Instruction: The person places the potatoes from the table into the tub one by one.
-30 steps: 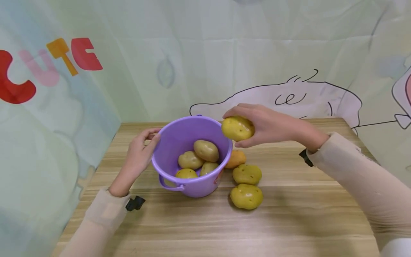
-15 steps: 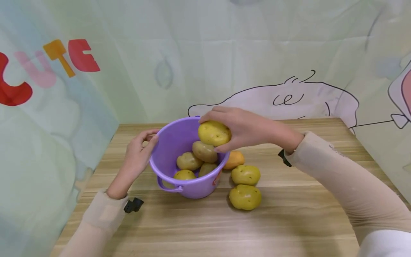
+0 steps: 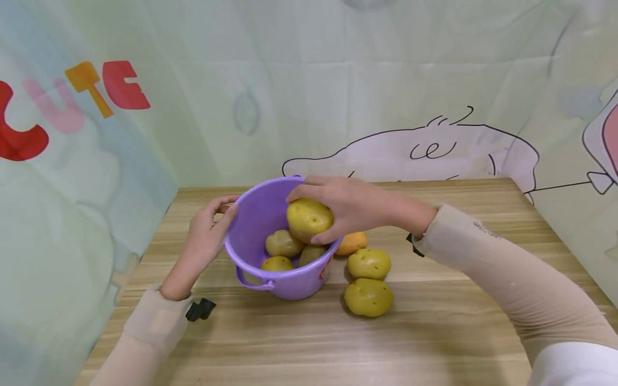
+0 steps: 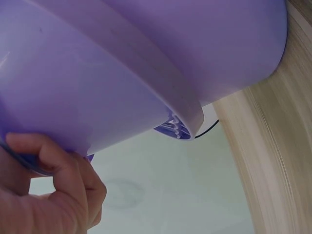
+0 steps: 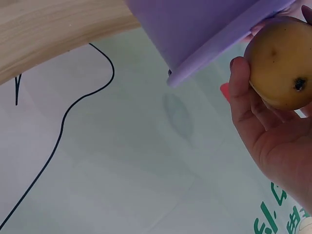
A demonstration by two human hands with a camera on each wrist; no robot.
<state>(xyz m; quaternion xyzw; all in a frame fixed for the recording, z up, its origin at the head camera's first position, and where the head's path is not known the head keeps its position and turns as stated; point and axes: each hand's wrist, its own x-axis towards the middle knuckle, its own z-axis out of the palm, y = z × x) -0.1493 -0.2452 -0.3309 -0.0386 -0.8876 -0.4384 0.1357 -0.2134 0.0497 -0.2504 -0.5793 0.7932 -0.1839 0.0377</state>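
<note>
A purple bucket stands on the table, its mouth turned up toward the head view. My left hand grips its left rim between thumb and fingers; in the left wrist view the curled fingers show at the rim. With my right hand I hold a yellow potato just inside the bucket's mouth, at the right. The right wrist view shows that potato in the curled fingers. Inside the bucket lie several potatoes, among them a tan potato and a yellower potato. The held potato hides part of them.
Right of the bucket on the wooden table lie an orange-yellow potato, a greenish-yellow potato and a nearer yellow potato. A printed curtain hangs behind the table and along its left side.
My right hand has carried the yellow potato left and down, from beside the right rim into the bucket's mouth. My left hand has kept its grip on the rim.
</note>
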